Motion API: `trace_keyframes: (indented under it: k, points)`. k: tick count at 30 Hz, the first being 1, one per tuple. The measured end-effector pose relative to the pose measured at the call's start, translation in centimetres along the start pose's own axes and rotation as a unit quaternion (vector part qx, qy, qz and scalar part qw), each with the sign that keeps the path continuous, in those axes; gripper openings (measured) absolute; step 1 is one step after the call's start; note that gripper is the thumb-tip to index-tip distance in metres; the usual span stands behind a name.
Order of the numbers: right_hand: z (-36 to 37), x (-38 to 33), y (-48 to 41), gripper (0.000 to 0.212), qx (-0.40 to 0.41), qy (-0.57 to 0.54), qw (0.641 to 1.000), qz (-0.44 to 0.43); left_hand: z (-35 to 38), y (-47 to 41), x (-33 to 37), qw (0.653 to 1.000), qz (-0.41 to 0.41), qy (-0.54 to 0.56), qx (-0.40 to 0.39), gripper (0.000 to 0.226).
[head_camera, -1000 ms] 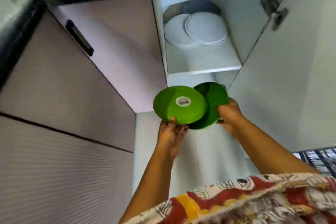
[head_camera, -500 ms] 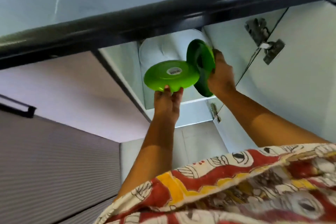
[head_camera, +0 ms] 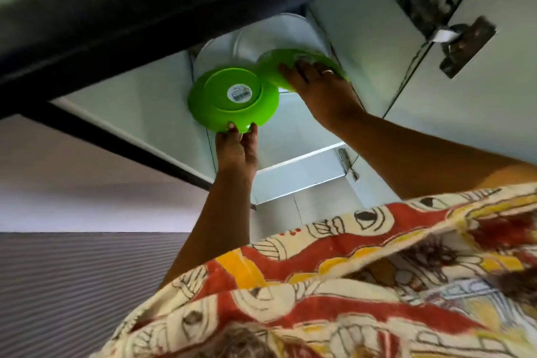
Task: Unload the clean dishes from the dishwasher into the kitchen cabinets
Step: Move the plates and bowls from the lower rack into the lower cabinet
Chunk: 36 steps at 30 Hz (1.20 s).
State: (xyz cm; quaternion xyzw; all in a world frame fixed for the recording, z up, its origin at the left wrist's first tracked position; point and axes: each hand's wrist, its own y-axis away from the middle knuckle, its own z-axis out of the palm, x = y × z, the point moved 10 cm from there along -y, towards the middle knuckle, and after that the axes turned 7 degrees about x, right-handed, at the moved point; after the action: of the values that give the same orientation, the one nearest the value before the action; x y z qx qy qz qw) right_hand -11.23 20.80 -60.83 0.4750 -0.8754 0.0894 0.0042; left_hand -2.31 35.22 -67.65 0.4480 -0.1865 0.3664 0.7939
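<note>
Head view looked steeply up into an open upper cabinet [head_camera: 363,46], whose white inside held pale round plates [head_camera: 270,38] stacked on the upper shelf just beyond both hands; how many plates there were could not be told. The left hand [head_camera: 236,151] pinched the near rim of a green plate [head_camera: 232,96] between thumb and fingertips, its underside turned down toward the camera with a round white sticker [head_camera: 239,93] at the middle. That plate hung level in front of the shelf opening, directly above the left hand. The right hand [head_camera: 319,87] lay spread flat under a second green plate [head_camera: 279,64], fingers pushed up against its underside, a ring [head_camera: 328,71] on one finger; this plate was blurred, sat up and to the right of the first, and reached into the cabinet at the level of the pale plates. Whether it already rested on them could not be told. The two green plates met or overlapped at their edges between the hands. Right of the right hand stood the open cabinet door [head_camera: 465,96] with its metal hinge [head_camera: 444,23]. Below the hands a lower shelf [head_camera: 302,163] showed its white front edge. A patterned red, yellow and cream garment [head_camera: 348,285] filled the bottom of the view.
</note>
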Motion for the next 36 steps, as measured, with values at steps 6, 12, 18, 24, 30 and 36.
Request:
trace_keyframes:
  k: [6, 12, 18, 24, 30, 36]
  points:
    - [3.6, 0.5, 1.2, 0.069, -0.039, -0.038, 0.999, -0.003, -2.7, -1.4, -1.8, 0.991, -0.003, -0.062, 0.117, 0.040]
    - [5.1, 0.9, 1.1, 0.071, -0.042, -0.027, 0.999, 0.015, -3.0, -2.8, -1.6, 0.953, -0.039, -0.283, 0.099, 0.030]
    - [5.7, 1.3, -0.3, 0.079, -0.045, -0.074, 0.996, 0.015, -1.9, -4.0, -0.8, 0.909, -0.067, -0.401, 0.096, 0.021]
    - [6.3, 1.3, -0.5, 0.082, -0.019, -0.087, 0.996, 0.013, -1.7, -4.7, -0.4, 0.870, -0.073, -0.474, 0.111, 0.024]
    - [6.0, 1.3, -0.3, 0.085, -0.012, -0.100, 0.995, 0.014, -1.1, -5.0, 0.8, 0.840, -0.057, -0.525, 0.125, 0.012]
    - [6.1, 1.3, -0.3, 0.083, -0.038, -0.106, 0.993, 0.045, 1.1, -4.3, 1.6, 0.825, 0.032, -0.550, 0.125, 0.060]
